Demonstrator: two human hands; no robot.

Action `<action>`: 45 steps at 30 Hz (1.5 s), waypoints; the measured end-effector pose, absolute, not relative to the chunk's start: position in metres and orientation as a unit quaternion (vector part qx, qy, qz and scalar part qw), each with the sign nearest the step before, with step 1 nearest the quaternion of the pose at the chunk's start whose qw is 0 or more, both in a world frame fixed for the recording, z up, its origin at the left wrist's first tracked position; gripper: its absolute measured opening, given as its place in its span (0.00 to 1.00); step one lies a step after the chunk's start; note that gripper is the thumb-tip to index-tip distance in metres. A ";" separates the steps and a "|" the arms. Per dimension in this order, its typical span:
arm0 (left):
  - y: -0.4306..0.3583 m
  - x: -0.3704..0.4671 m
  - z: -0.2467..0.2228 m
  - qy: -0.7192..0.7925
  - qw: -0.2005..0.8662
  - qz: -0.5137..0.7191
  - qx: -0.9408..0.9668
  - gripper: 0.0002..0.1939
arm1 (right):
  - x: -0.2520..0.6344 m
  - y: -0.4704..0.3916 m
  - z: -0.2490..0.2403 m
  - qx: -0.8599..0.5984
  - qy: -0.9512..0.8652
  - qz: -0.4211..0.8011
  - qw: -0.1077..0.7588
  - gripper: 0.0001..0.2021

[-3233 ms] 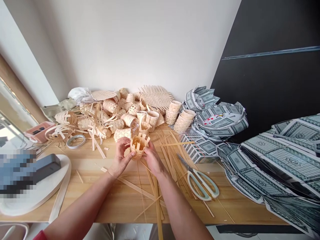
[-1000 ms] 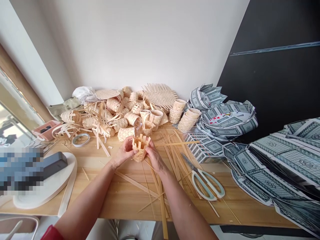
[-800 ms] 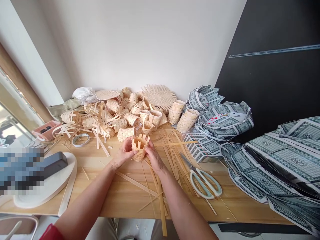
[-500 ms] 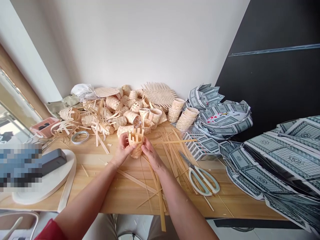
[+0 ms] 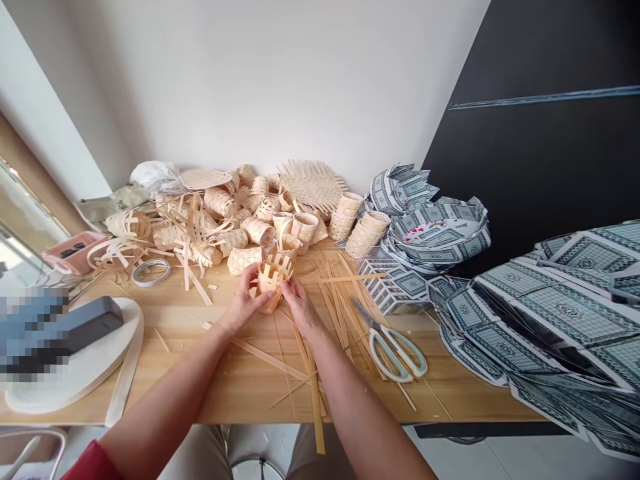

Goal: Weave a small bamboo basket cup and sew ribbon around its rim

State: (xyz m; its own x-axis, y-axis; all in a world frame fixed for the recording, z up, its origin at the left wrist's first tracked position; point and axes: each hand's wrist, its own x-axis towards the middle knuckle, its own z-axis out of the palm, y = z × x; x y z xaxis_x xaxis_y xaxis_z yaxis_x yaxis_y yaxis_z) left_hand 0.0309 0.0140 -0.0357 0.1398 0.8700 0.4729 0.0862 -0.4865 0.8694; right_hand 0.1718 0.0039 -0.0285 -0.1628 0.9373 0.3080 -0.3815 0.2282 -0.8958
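Between my two hands, just above the wooden table [image 5: 200, 373], is a small woven basket [image 5: 271, 300] of pale wood strips, with loose strip ends standing up around its rim. My left hand [image 5: 247, 301] grips its left side, thumb across the front. On the right side, my right hand [image 5: 298, 304] pinches near the rim with thumb and fingers. Parts of the fingers behind the basket are hidden. Several thin flat strips [image 5: 314, 400] lie on the table beneath and right of my hands. White-handled scissors [image 5: 397, 350] rest to the right.
Woven baskets [image 5: 257, 230] are heaped at the back, with a flat woven piece [image 5: 313, 183] behind. A tape roll [image 5: 151, 272] lies left, near a pink box [image 5: 74, 252]. Structures of folded playing cards [image 5: 545, 313] crowd the right. A coil of white strip [image 5: 133, 333] sits at left.
The whole view has shifted slightly left and up. In my hands, the basket has tilted a little, and my right fingers have moved up closer to its rim.
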 end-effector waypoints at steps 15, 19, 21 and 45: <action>0.015 0.032 -0.045 0.351 0.125 0.536 0.757 0.24 | 0.175 0.006 -0.033 -0.298 -0.435 0.626 0.574 0.21; 0.015 0.034 -0.043 0.344 0.054 0.522 0.778 0.16 | 0.175 0.007 -0.034 -0.298 -0.431 0.628 0.575 0.20; 0.015 0.034 -0.042 0.344 0.047 0.522 0.779 0.15 | 0.174 0.007 -0.035 -0.297 -0.429 0.629 0.576 0.20; 0.009 0.027 -0.038 0.335 0.216 0.565 0.722 0.16 | 0.170 -0.002 -0.023 -0.248 -0.493 0.598 0.582 0.23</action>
